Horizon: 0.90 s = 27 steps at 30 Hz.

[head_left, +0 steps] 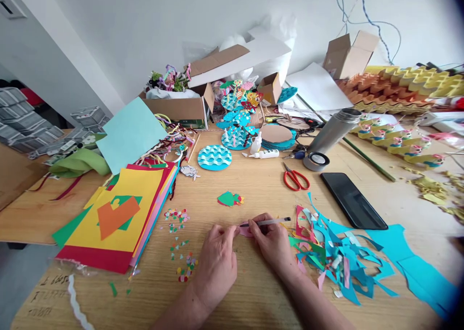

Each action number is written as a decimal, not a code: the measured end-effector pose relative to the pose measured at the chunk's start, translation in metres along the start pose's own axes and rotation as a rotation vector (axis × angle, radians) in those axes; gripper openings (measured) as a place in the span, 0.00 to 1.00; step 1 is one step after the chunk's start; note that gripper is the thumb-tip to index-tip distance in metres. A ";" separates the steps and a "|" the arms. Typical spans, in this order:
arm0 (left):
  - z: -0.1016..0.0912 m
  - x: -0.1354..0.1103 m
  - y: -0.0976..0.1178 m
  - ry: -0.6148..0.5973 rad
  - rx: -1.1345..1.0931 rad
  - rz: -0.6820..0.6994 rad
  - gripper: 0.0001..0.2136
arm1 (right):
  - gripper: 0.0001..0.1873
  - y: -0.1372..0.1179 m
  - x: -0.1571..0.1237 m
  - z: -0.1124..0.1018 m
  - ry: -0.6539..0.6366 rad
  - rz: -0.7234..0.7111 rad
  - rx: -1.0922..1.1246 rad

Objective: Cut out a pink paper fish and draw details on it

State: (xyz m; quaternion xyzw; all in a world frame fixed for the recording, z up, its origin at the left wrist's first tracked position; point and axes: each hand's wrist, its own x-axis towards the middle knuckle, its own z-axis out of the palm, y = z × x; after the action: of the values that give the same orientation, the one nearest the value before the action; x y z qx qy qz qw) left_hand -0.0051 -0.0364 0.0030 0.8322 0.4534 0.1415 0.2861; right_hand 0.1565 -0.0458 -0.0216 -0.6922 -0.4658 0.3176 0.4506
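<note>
My right hand (270, 238) grips a slim grey pencil (277, 221), held nearly flat, its dark tip pointing left. Under its fingers lies a small piece of pink paper (246, 231). At the left edge of that paper, my left hand (219, 252) has its fingertips pressed together on it; the fingers partly cover it. Just beyond the hands rests a green paper fish (229, 199) with a red and yellow end. Small coloured paper dots (186, 267) are scattered left of my left hand. Blue, pink and green paper scraps (337, 257) are heaped beside my right forearm.
Coloured paper sheets (108, 214) are stacked at left. Red-handled scissors (296, 179), a black phone (353, 199), a steel flask (335, 129) and a white glue bottle (267, 154) lie or stand beyond the hands. A wavy blue paper oval (214, 157) lies near several decorated pieces.
</note>
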 end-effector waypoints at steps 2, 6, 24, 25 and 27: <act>0.000 0.000 0.000 -0.001 -0.003 -0.005 0.27 | 0.15 0.000 0.000 0.000 -0.006 0.003 -0.005; 0.000 0.000 0.000 0.009 -0.001 0.004 0.28 | 0.16 0.000 0.000 0.000 -0.007 -0.010 -0.021; -0.001 0.000 0.000 -0.006 -0.010 -0.002 0.28 | 0.15 0.002 0.000 0.000 0.000 -0.008 -0.012; -0.001 0.000 0.000 -0.011 -0.006 -0.009 0.28 | 0.15 0.002 0.000 0.000 0.001 -0.008 -0.011; -0.001 0.000 0.000 -0.016 -0.001 -0.018 0.28 | 0.15 0.002 0.000 0.000 0.007 -0.008 -0.010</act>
State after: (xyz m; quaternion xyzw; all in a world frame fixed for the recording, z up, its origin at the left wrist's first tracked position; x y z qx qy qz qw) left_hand -0.0056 -0.0363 0.0034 0.8292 0.4584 0.1324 0.2912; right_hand 0.1573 -0.0465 -0.0236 -0.6938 -0.4686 0.3109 0.4499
